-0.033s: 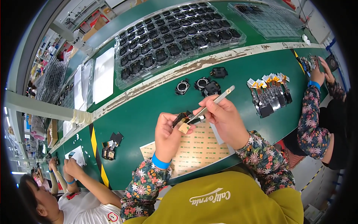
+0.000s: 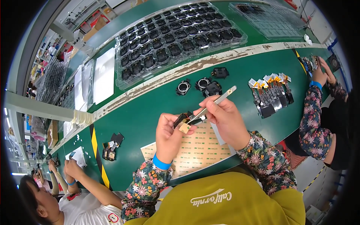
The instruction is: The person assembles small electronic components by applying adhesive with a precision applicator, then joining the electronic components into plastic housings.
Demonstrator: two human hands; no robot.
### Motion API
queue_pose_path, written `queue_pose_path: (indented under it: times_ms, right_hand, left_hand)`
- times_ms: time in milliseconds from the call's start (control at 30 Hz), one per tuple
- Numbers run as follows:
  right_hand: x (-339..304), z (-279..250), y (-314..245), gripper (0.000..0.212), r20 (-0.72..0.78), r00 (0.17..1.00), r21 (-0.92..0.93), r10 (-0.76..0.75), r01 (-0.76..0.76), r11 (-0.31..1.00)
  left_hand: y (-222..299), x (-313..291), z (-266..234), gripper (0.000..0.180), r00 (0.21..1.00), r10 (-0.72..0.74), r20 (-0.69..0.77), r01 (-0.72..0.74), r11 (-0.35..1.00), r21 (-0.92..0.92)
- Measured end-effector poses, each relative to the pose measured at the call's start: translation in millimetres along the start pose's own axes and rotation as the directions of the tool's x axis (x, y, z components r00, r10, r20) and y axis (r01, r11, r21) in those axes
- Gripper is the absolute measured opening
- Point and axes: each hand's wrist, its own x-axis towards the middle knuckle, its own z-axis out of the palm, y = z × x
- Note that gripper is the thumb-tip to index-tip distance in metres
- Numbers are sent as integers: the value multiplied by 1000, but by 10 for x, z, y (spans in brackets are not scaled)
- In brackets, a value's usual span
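Note:
Pinched in my left hand (image 2: 168,134) is a small black electronic part (image 2: 180,119) with a tan paper-backed piece (image 2: 185,128) at its near side. My right hand (image 2: 227,120) grips metal tweezers (image 2: 223,96) like a pen. Their tips meet the part close to the tan piece; fingers partly hide the contact. Under both hands lies a tan printed adhesive-backed sheet (image 2: 198,157). Farther off on the green table sit round-faced black housings (image 2: 183,87) and another black housing (image 2: 220,72). To the right is a row of black modules with orange-and-white flex tails (image 2: 270,98).
A clear tray of black housings (image 2: 174,49) stands beyond the worn white ledge (image 2: 187,70). More black parts (image 2: 111,146) lie at left beside yellow-black tape (image 2: 98,157). Co-workers' hands are at the left (image 2: 72,169) and far right (image 2: 321,73).

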Motion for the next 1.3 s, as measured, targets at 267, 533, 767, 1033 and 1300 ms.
queue_pose_path:
  times_ms: [267, 533, 767, 1033, 1300]
  right_hand:
    - [-20, 41, 90, 12, 223, 803, -552, -553, 572, 607]
    - [-89, 134, 30, 7, 186, 803, -608, -566, 547, 576]
    - [-71, 72, 82, 10, 270, 750, -610, -604, 619, 495]
    - [-89, 68, 53, 13, 349, 717, -633, -603, 655, 413]
    - [-117, 113, 65, 20, 586, 536, -644, -608, 764, 53]
  left_hand:
    - [26, -8, 27, 11, 999, 31, 8, -31, 999, -14]
    - [16, -10, 23, 10, 1000, 31, -3, -31, 999, -22]
    - [6, -23, 22, 14, 999, 40, -22, -41, 999, -4]
    - [3, -23, 21, 11, 997, 71, 5, -71, 997, 5]
    - [-49, -32, -13, 14, 993, 118, -18, -118, 993, -11]
